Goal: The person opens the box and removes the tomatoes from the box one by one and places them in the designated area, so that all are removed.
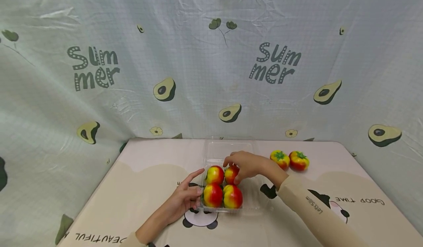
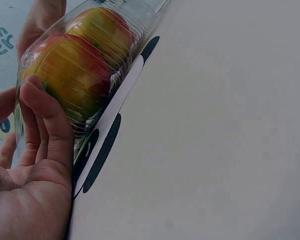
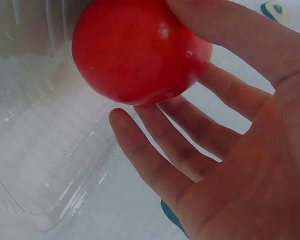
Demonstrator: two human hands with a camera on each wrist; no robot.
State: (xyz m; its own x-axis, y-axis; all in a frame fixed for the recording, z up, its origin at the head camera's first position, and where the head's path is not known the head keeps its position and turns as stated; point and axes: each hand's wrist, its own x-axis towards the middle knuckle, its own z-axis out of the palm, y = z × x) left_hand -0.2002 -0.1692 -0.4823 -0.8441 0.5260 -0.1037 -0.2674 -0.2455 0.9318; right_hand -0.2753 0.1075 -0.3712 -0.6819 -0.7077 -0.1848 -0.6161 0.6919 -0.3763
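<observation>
Several red-and-yellow round fruits (image 1: 213, 195) sit in a clear plastic box (image 1: 223, 210) on the table in the head view. My right hand (image 1: 246, 164) reaches in from the right and grips the back right fruit (image 3: 135, 50) between thumb and fingers. Its red underside faces the right wrist camera. At the box's left wall, my left hand (image 1: 181, 197) rests its fingertips (image 2: 37, 97) on the plastic, with the index finger stretched out towards the back. Through the ribbed side, two fruits (image 2: 65, 70) show in the left wrist view.
The box's clear lid (image 1: 228, 149) lies folded back behind it. Two more fruits with green leafy tops (image 1: 299, 160) stand side by side at the back right of the table. A printed cloth (image 1: 198, 56) hangs behind the table.
</observation>
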